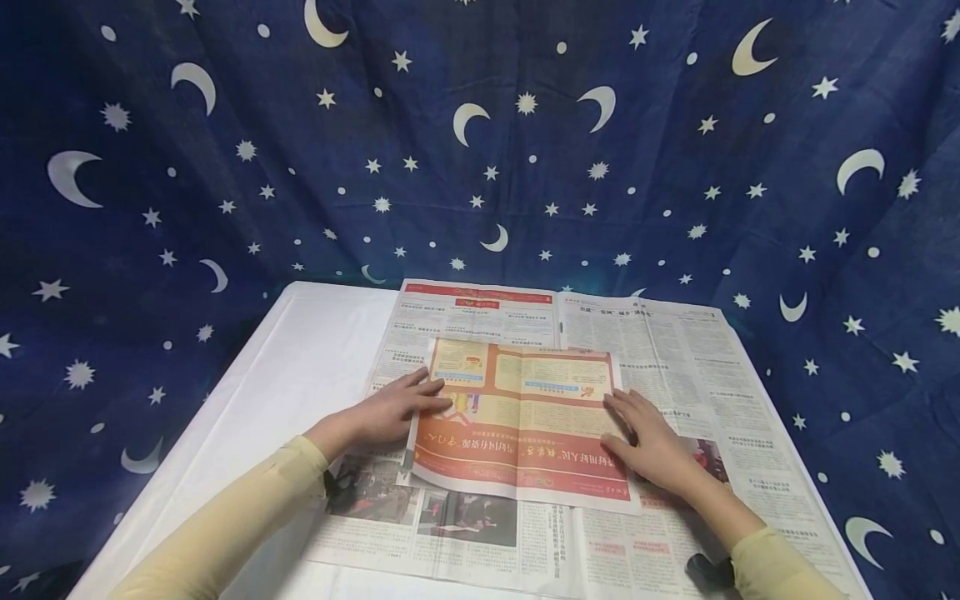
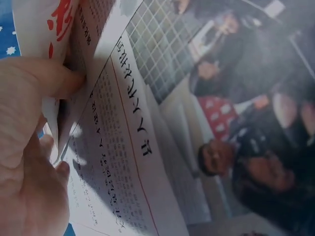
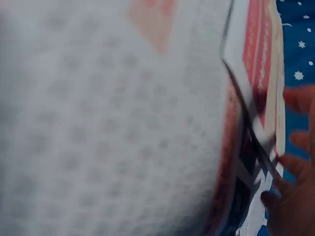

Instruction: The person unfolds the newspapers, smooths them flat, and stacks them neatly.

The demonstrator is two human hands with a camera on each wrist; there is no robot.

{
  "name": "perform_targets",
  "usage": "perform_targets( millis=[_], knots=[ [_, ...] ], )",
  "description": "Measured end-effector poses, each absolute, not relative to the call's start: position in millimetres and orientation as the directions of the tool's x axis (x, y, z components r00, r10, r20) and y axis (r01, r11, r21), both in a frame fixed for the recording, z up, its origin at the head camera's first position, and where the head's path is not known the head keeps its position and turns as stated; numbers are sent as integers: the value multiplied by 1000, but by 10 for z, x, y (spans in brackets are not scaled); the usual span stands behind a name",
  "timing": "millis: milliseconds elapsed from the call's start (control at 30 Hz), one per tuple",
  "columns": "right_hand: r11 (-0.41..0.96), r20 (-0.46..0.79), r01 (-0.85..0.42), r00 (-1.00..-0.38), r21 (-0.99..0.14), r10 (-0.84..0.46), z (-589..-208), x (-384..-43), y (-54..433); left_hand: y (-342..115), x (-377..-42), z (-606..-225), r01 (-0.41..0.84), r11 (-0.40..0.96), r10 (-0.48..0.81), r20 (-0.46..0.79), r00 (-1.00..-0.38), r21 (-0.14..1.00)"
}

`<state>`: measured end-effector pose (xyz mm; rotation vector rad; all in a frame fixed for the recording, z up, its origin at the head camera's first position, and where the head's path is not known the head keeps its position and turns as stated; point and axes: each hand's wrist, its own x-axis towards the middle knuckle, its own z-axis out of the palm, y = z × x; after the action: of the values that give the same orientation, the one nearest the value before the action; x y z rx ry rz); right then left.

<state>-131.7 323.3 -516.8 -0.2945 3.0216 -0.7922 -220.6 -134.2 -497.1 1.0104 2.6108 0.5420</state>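
A folded newspaper (image 1: 566,417) with red and orange panels lies on top of a larger spread of newsprint (image 1: 727,392) in the head view. My left hand (image 1: 382,410) rests at its left edge, fingers fairly straight and their tips on the paper. On the opposite side my right hand (image 1: 652,442) touches the right edge, its fingers spread apart and the thumb lying over the red part. The left wrist view shows the left thumb (image 2: 59,81) beside the paper's raised edge. Fingers (image 3: 295,167) of the right hand line the layered edge in the right wrist view.
Newsprint covers much of the white table (image 1: 300,358), whose surface shows at the left. A dark blue curtain (image 1: 435,67) with moons and stars hangs behind and around it. Dark wrist-worn devices (image 1: 708,572) sit below both wrists.
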Motion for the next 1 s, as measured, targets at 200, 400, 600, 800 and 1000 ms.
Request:
perform_targets(
  millis=[200,400,600,800,1000],
  knots=[
    [869,44,-319,-944,-379,-328,-5184,-1188,3186,-1341,-2192,-4981,586,668,713,-169,-680,459],
    [860,3,-368,-920,-355,-392,-5182,-1054,3212,-1323,-2214,-4964,537,694,681,-196,-706,479],
    [835,6,-430,-890,-342,-456,-5212,-904,3295,-1329,-2232,-4935,555,669,696,-154,-701,494],
    [820,41,-486,-866,-302,-499,-5254,-826,3342,-1329,-2253,-4901,534,641,701,-136,-700,551],
    [809,135,-539,-842,-235,-522,-5279,-855,3374,-1334,-2291,-4908,496,551,718,-80,-691,671]
  ],
)
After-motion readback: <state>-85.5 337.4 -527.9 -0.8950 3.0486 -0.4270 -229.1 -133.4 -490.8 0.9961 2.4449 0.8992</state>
